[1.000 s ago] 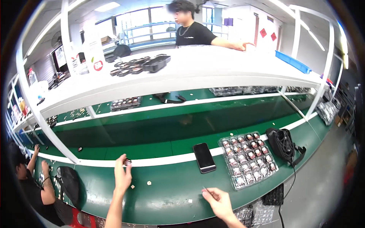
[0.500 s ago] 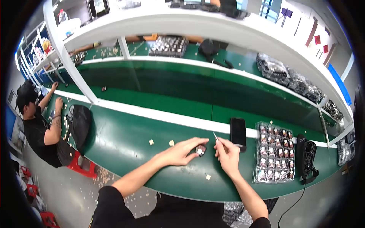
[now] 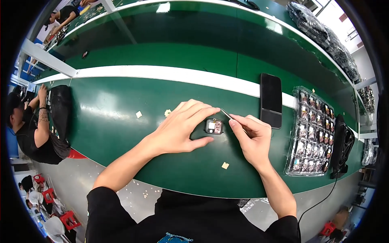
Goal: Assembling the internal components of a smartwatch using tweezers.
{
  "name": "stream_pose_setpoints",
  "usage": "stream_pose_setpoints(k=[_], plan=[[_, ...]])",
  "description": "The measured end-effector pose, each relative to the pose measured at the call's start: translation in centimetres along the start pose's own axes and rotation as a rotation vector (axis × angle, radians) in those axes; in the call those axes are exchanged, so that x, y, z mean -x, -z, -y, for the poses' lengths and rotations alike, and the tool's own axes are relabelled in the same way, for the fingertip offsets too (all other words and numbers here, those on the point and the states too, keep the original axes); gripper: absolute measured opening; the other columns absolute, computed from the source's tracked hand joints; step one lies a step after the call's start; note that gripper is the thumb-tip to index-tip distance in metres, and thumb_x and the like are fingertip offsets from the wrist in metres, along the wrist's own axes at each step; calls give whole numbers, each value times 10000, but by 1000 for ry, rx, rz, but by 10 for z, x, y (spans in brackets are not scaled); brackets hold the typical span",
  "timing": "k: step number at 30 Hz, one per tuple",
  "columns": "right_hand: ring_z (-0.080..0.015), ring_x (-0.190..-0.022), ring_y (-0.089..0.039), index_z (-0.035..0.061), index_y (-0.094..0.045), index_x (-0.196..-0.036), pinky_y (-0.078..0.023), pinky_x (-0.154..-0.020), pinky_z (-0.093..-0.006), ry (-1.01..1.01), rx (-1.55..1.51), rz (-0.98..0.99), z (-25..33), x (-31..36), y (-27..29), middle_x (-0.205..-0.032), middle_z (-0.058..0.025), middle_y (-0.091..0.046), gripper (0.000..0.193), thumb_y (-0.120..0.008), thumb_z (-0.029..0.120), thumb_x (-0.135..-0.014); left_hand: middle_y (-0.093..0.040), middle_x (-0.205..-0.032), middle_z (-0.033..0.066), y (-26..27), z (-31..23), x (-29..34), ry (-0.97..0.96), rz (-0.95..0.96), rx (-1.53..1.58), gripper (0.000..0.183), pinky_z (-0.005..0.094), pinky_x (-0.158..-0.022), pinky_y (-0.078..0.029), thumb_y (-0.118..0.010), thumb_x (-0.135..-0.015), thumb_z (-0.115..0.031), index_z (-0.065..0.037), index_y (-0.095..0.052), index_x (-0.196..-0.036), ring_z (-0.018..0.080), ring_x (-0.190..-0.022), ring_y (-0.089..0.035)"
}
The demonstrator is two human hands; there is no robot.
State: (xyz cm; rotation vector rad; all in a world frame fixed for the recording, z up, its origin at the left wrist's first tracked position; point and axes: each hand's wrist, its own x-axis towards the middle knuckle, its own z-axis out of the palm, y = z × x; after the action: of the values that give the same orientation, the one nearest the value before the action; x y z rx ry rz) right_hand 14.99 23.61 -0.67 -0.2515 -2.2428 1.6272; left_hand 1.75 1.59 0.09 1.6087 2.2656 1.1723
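A small square dark-cased device with bared electronics (image 3: 214, 126) lies on the green bench, between the spread thumb and index finger of my left hand (image 3: 178, 128). That hand is open, curved around the device, with a small gap to it. My right hand (image 3: 254, 137) is closed on a thin pointed metal tool (image 3: 227, 114), possibly tweezers. The tool's tip is beside my left index fingertip, just beyond the device. Whether the tip touches the finger I cannot tell.
A black phone (image 3: 270, 100) lies right of my hands. Past it are a clear tray (image 3: 290, 156) of similar devices and a black adapter with cable (image 3: 343, 146). Small yellowish squares (image 3: 225, 165) dot the bench. A black bag (image 3: 60, 109) and a co-worker (image 3: 34, 125) are at left.
The view has tilted down and closer to the bench. My left fingers have spread away from the device, so more of it shows. The right hand's tool is still beside the left index finger.
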Motion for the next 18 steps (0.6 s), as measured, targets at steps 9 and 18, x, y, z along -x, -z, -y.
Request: stream_pose_setpoints(k=[9, 18], plan=[[6, -631, -546, -37, -859, -1111, -355, -531, -203, 9, -61, 39, 1, -1, 9, -750, -7, -693, 164, -828, -53, -951, -705, -1114, -2, 0, 4, 0, 84, 30, 42, 534, 379, -975, -431, -957, -827, -225, -103, -768, -1312, 221, -960, -632], [-69, -493, -533, -36, -843, -965, -364, -467, -272, 126, 126, 132, -1, -2, 6, -662, -38, -650, 110, -816, -53, -860, -702, -968, 31, 4, 12, 0, 82, 104, 29, 549, 368, -910, -372, -958, -800, -264, -72, -799, -1290, 198, -895, -614]])
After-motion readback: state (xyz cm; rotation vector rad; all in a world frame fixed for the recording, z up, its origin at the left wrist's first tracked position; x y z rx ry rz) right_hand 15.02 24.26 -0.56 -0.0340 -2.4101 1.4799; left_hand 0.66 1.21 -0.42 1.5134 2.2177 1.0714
